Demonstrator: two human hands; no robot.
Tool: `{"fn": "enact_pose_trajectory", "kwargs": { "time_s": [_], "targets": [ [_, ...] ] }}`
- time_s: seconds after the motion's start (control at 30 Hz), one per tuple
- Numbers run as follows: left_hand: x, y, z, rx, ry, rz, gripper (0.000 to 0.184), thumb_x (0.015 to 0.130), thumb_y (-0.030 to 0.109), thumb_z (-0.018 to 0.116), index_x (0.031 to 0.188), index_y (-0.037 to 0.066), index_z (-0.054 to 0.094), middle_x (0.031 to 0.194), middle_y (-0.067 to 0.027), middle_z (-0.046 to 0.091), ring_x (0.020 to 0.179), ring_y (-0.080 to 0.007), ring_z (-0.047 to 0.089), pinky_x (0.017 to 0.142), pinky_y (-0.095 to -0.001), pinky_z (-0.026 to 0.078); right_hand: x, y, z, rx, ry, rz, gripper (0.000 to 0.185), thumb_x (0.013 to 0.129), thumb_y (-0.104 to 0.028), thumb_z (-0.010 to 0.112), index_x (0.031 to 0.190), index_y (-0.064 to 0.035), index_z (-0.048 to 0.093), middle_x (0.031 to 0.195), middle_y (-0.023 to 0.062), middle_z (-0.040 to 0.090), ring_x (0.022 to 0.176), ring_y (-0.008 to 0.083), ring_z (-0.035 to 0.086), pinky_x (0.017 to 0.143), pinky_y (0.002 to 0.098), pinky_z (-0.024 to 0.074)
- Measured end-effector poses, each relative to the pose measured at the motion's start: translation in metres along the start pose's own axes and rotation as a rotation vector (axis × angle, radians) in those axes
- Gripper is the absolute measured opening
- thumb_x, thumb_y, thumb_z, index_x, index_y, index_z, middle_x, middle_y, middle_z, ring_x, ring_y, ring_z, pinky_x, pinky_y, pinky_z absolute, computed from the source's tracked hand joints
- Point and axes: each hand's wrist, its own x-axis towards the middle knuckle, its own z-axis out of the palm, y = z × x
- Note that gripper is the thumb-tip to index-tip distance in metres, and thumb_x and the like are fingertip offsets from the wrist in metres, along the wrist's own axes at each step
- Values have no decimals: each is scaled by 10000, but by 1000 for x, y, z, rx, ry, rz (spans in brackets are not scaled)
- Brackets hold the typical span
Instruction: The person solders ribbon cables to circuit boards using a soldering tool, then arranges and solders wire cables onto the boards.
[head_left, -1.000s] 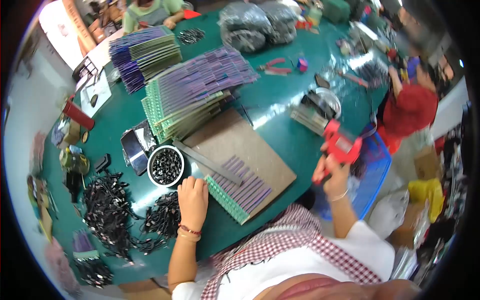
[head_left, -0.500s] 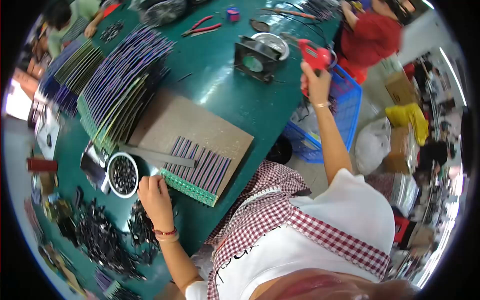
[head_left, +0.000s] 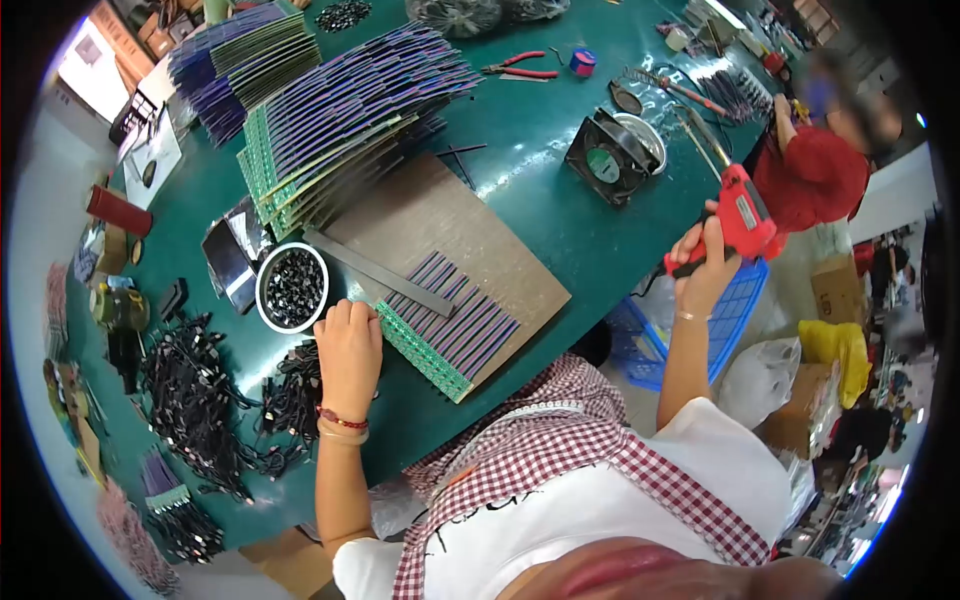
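Observation:
My right hand (head_left: 705, 262) is wrapped round the handle of a red soldering gun (head_left: 746, 215), raised beyond the table's right edge, its thin metal tip pointing up and left. My left hand (head_left: 348, 350) rests with curled fingers at the left end of a green circuit board panel (head_left: 425, 350); its fingertips are hidden, so what they hold does not show. Dark narrow strips (head_left: 480, 325) run from the panel across a brown board (head_left: 500, 255). A flat metal bar (head_left: 385, 275) lies over the strips. Left of that hand stands a white bowl (head_left: 259, 292) of small black parts (head_left: 297, 288).
Stacked circuit boards (head_left: 360, 90) rise behind the brown board. Black cables (head_left: 195, 390) lie at the left. A fan (head_left: 605, 165), red pliers (head_left: 530, 72) and a soldering iron (head_left: 690, 95) are further back. A blue basket (head_left: 735, 325) stands below the right edge; a person in red (head_left: 815, 175) sits beyond.
The view has turned, shifting the table's contents rightward. My right hand still grips the soldering gun, now angled differently with its tip clearly visible. My left hand stays by the panel's left end.

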Motion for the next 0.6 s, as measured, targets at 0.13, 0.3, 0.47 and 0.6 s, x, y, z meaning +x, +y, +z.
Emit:
{"fn": "enact_pose_trajectory", "kwargs": {
  "time_s": [0.13, 0.3, 0.47, 0.6],
  "targets": [
    [2, -5, 5, -31, 124, 59, 83, 797, 80, 585, 801, 32, 518, 811, -123, 519, 793, -316, 521, 700, -400, 383, -39, -14, 20, 93, -231, 128, 282, 906, -123, 507, 1136, 34, 466, 602, 69, 491, 446, 128, 448, 429, 269, 412],
    [-2, -11, 6, -205, -5, -106, 56, 795, 75, 575, 800, 35, 536, 778, -104, 540, 755, -295, 533, 676, -376, 381, -90, 1, 23, -31, -640, 268, 461, 936, -298, 510, 1221, 52, 417, 640, 81, 514, 506, 134, 493, 499, 283, 467],
    [0, -18, 6, -372, -4, -109, 60, 782, 53, 587, 782, 8, 548, 743, -119, 548, 646, -291, 556, 597, -370, 437, -130, 19, 22, -189, -845, 491, 425, 924, -267, 525, 1183, 61, 447, 611, 81, 507, 489, 138, 483, 489, 283, 445],
    [3, -20, 6, -370, 13, -65, 65, 763, 42, 598, 778, 5, 547, 729, -119, 545, 636, -288, 563, 584, -361, 454, -144, 20, 39, -257, -930, 635, 332, 905, -191, 538, 1104, 71, 489, 587, 72, 500, 484, 132, 474, 474, 268, 414]
  ]
}}
